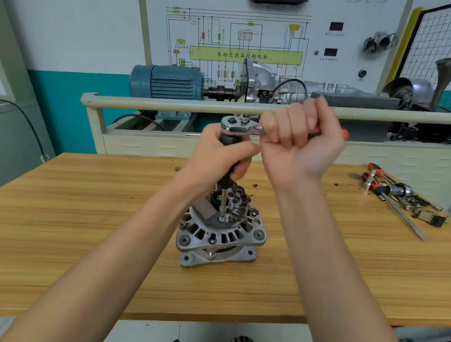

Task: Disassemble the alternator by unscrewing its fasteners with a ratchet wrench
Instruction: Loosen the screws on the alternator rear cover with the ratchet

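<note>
The silver alternator [219, 237] stands on the wooden table [77, 211], its exposed rear parts facing up. A long extension driver [223, 198] with a black grip stands upright on a fastener on top of it. My left hand [217, 161] grips that black handle. The chrome head of the ratchet wrench [237, 124] sits on the driver's top end. My right hand [301, 145] grips the wrench's red and black handle, which points right.
Loose tools [393, 192], among them screwdrivers, sockets and small removed parts, lie at the table's right rear. Behind the table runs a beige rail [170, 105] in front of a training rig with a blue motor [166, 82] and gearbox. My knees show below the table's front edge.
</note>
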{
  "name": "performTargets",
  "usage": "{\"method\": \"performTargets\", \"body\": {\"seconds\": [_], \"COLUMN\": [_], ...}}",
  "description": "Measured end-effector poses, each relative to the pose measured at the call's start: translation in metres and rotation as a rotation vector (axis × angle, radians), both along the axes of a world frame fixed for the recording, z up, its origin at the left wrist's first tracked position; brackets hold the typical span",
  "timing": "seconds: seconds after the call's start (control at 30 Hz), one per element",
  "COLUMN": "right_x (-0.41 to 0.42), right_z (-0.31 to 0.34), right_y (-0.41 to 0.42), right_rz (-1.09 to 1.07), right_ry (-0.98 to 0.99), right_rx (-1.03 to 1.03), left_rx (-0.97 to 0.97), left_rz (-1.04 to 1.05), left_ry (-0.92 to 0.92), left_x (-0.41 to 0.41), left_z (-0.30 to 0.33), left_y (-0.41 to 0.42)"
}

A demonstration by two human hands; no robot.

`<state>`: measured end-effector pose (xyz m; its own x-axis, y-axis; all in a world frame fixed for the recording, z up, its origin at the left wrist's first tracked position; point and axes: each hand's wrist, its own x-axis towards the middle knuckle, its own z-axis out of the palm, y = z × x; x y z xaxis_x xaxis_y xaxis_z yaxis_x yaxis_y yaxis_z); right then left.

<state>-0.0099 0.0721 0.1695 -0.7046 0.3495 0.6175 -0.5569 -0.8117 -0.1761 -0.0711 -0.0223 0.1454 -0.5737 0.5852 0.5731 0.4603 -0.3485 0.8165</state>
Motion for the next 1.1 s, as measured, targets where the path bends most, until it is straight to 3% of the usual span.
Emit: {"method": "performTargets", "body": {"seconds": [0.1, 0.17, 0.23, 0.37, 0.47, 0.53, 0.6, 0.7, 0.83, 0.9, 1.0, 1.1], "right_x": [-0.018, -0.020, -0.018, -0.001, 0.015, 0.017, 0.015, 0.012, -0.013, -0.023, -0.023, -0.009], "right_z": [0.009, 0.012, 0.012, 0.004, -0.014, -0.024, -0.024, -0.011, 0.015, 0.020, 0.019, 0.012], "right_y": [0.017, 0.019, 0.016, -0.001, -0.032, -0.049, -0.052, -0.030, 0.010, 0.015, 0.014, 0.006], "right_rz": [0.403, 0.475, 0.443, 0.060, -0.354, -0.578, -0.661, -0.467, 0.223, 0.437, 0.425, 0.206], "right_ry": [-0.152, -0.199, -0.184, -0.083, 0.181, 0.316, 0.342, 0.212, -0.208, -0.322, -0.286, -0.178], "right_rx": [-0.077, -0.052, -0.060, -0.081, 0.028, 0.095, 0.129, 0.099, -0.045, -0.055, -0.046, -0.102], "left_rx": [-0.194, -0.288, -0.275, -0.055, 0.079, 0.115, 0.113, 0.016, -0.176, -0.295, -0.328, -0.185], "left_rz": [-0.356, -0.438, -0.393, 0.003, 0.294, 0.415, 0.451, 0.314, -0.114, -0.274, -0.290, -0.096], "left_ry": [-0.014, -0.052, -0.095, -0.156, -0.101, -0.028, -0.013, -0.073, -0.008, 0.014, -0.039, -0.124], "left_x": [-0.005, -0.004, -0.002, 0.006, 0.015, 0.018, 0.019, 0.011, -0.002, -0.001, 0.003, 0.006], "left_z": [0.006, 0.009, 0.009, 0.002, -0.001, -0.002, -0.003, 0.001, 0.009, 0.011, 0.010, 0.004], "left_y": [-0.004, -0.004, -0.003, 0.001, 0.009, 0.012, 0.013, 0.006, -0.009, -0.009, -0.005, -0.002]}}
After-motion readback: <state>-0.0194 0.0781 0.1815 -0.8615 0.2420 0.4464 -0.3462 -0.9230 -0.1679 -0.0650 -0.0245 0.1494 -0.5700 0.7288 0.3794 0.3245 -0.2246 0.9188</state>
